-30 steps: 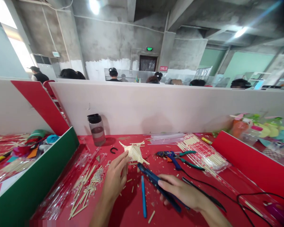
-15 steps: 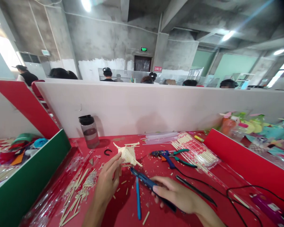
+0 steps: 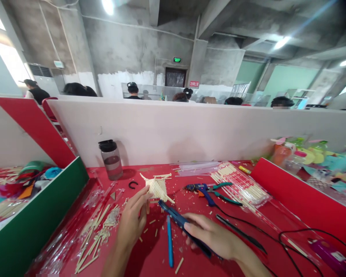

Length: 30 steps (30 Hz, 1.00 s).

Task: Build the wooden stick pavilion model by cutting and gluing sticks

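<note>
Offcut (image 3: 179, 265) of pale wood lies nearest, between five and six o'clock from the stick model; a blue pen (image 3: 170, 241) lies beyond it on the same bearing. Between four and five, the right hand (image 3: 209, 234) has its grip closed around a blue hand tool (image 3: 174, 215), whose tip reaches the model's near edge; whether they touch, I cannot tell. Toward eight o'clock are cut sticks (image 3: 102, 234), loose on the red tabletop (image 3: 150, 257). At seven, the left hand (image 3: 134, 217) rests bent fingertips on the model's near-left side; whether that grip is pinched shut is unclear. The stick model (image 3: 158, 187) itself sits at mid-tabletop and looks well advanced: slats cover the roof faces in view, corner sticks jut outward, and supports show below. Those jutting ends may be what is left to trim, though its underside is hidden. At three o'clock the glue gun (image 3: 202, 191) lies unheld, and farther out a bundle of sticks (image 3: 243, 182) remains uncut. A bottle (image 3: 111, 161) stands at ten.
</note>
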Available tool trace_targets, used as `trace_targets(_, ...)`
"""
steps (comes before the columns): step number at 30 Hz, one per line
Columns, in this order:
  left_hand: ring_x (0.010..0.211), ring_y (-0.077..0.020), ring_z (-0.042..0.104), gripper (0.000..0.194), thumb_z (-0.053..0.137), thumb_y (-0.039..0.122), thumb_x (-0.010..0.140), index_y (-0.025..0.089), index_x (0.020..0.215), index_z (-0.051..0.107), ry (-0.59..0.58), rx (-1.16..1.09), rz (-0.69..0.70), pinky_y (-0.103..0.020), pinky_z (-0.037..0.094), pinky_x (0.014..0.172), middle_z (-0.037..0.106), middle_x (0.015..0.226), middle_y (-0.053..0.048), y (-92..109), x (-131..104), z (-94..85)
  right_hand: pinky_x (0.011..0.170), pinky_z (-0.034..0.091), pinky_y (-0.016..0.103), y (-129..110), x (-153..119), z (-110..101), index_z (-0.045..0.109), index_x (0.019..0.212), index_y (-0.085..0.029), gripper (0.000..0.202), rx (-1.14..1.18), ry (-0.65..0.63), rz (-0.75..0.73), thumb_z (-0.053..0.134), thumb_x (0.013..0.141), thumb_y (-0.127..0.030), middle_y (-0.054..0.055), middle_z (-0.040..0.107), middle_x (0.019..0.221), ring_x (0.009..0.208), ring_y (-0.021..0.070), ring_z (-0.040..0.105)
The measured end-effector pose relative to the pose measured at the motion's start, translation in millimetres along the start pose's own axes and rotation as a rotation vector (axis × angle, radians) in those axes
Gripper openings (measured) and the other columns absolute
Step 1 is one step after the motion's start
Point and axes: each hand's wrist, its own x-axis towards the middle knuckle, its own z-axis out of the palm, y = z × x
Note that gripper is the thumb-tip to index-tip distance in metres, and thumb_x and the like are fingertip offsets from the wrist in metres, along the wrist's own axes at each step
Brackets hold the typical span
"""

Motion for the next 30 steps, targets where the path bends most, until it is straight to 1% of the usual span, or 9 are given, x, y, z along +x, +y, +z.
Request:
trace_targets(5,0.118,-0.0239,0.066,0.033,0.046,0.014,0.093,0.018,0.115,0.070,-0.023,0.018,0.009,-0.038,0.056,0.097,0.067,0.132,-0.014,1.1,0.3,-1.7,0.072,0.055,0.031,7.9,5.5,1.3,0.054,0.133,-0.018,0.066,0.063,0.025,0.052,0.060,0.086,-0.065,0.007,0.068,0.097,0.079,0.0176,0.068)
trace_targets(7,0.119,-0.0234,0.066,0.034,0.044,0.012,0.092,0.019,0.115,0.069,-0.022,0.009,0.008,-0.037,0.056,0.097,0.066,0.132,-0.014,1.6,0.3,-2.2,0.070,0.056,0.031,9.2,7.8,2.5,0.054,0.131,-0.017,0.068,0.110,0.029,0.077,0.062,0.084,-0.065,0.009,0.068,0.099,0.079,0.0182,0.069)
trace_targets(11,0.119,-0.0229,0.066,0.034,0.044,0.012,0.092,0.020,0.114,0.070,-0.008,-0.008,-0.005,-0.036,0.056,0.097,0.066,0.132,-0.013,1.5,-0.4,-1.2,0.069,0.058,0.032,9.2,10.8,3.2,0.056,0.127,-0.017,0.068,0.204,0.027,0.082,0.067,0.081,-0.065,0.009,0.067,0.100,0.079,0.0192,0.070)
trace_targets(14,0.120,-0.0230,0.065,0.034,0.045,0.013,0.092,0.020,0.114,0.069,-0.005,-0.021,-0.004,-0.037,0.056,0.098,0.066,0.132,-0.013,0.7,-1.2,0.3,0.070,0.059,0.033,7.6,11.4,1.7,0.057,0.124,-0.017,0.068,0.225,0.002,0.077,0.069,0.078,-0.066,0.007,0.067,0.097,0.079,0.0195,0.070)
trace_targets(17,0.120,-0.0230,0.065,0.034,0.045,0.013,0.092,0.020,0.115,0.070,-0.009,-0.031,-0.010,-0.036,0.055,0.099,0.066,0.133,-0.013,0.5,-1.8,0.7,0.067,0.058,0.032,5.5,11.2,-0.2,0.059,0.118,-0.016,0.066,0.215,-0.036,0.056,0.068,0.077,-0.068,0.006,0.068,0.092,0.076,0.0190,0.070)
trace_targets(20,0.120,-0.0228,0.065,0.034,0.045,0.013,0.092,0.020,0.116,0.069,-0.012,-0.027,-0.012,-0.036,0.055,0.099,0.066,0.133,-0.013,0.5,-2.0,0.5,0.062,0.057,0.029,5.4,11.0,-1.2,0.060,0.117,-0.016,0.064,0.183,-0.037,0.052,0.065,0.080,-0.067,0.005,0.068,0.091,0.070,0.0172,0.069)
trace_targets(23,0.121,-0.0225,0.064,0.034,0.045,0.012,0.093,0.020,0.116,0.069,-0.007,-0.021,-0.008,-0.036,0.054,0.100,0.066,0.133,-0.013,0.1,-2.0,0.8,0.059,0.056,0.028,6.9,10.7,-0.8,0.058,0.118,-0.017,0.059,0.104,-0.012,0.064,0.060,0.085,-0.065,0.005,0.069,0.089,0.064,0.0149,0.067)
trace_targets(25,0.121,-0.0222,0.064,0.034,0.045,0.012,0.093,0.019,0.116,0.069,-0.004,-0.024,-0.003,-0.036,0.054,0.100,0.066,0.133,-0.014,-0.2,-2.0,1.3,0.058,0.055,0.027,6.4,9.8,0.1,0.059,0.116,-0.017,0.054,0.044,-0.007,0.057,0.057,0.088,-0.064,0.005,0.069,0.086,0.061,0.0139,0.066)
trace_targets(30,0.121,-0.0226,0.064,0.034,0.045,0.012,0.093,0.020,0.115,0.069,-0.007,-0.031,-0.005,-0.037,0.054,0.101,0.066,0.132,-0.013,0.4,-1.5,1.6,0.056,0.053,0.024,-5.5,5.3,1.2,0.060,0.110,-0.018,0.048,-0.034,-0.012,0.072,0.051,0.092,-0.061,0.004,0.068,0.084,0.059,0.0122,0.064)
